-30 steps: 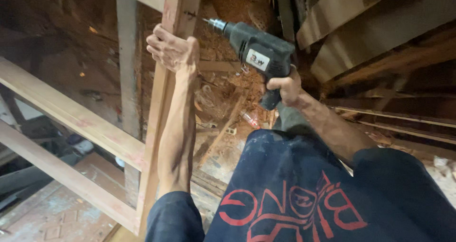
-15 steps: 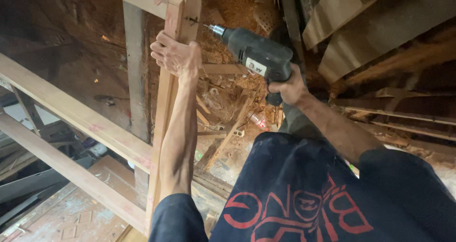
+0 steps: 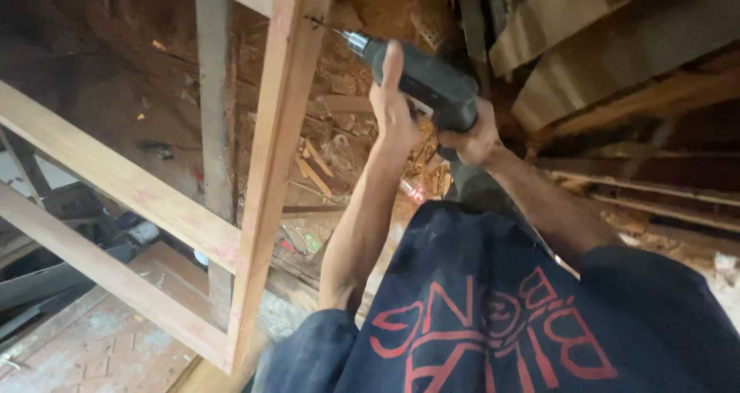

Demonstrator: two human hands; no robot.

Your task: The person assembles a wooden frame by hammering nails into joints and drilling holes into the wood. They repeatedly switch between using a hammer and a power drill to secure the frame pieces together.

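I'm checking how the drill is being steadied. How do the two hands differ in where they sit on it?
The right hand wraps the drill's handle from below, fingers closed around it; the left hand lies flatter against the drill's body, fingers pointing up. The right hand sits behind the body, the left hand nearer the bit. Both touch the drill, and neither touches the wooden post.
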